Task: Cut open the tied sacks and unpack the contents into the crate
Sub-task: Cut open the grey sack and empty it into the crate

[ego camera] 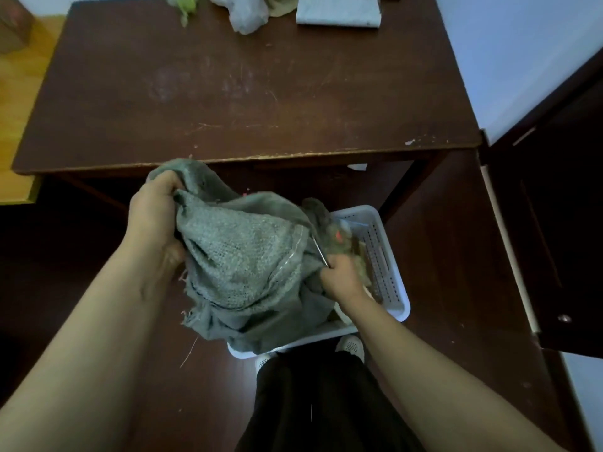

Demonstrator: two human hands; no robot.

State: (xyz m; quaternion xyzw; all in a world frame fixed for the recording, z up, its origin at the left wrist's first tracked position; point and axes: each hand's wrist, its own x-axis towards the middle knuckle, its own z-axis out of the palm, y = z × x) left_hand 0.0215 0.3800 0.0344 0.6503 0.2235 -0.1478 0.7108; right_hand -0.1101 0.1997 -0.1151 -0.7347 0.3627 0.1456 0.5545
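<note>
L hand (153,216) grips sack (244,256) at 9 o'clock, R hand (339,278) at 3 pinches its hem + metal tool (319,253); a slip could nick fingers.

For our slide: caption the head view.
Left hand and right hand grip a grey sack over a white crate by a table.

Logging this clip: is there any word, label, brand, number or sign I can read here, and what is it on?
No readable text anywhere in this frame.
Grey sack: plain woven fabric, no print showing.
White crate: slotted walls, no label.
Table: scratches only.
Pale bundles at the table's far edge: blurred, no lettering visible.
</note>
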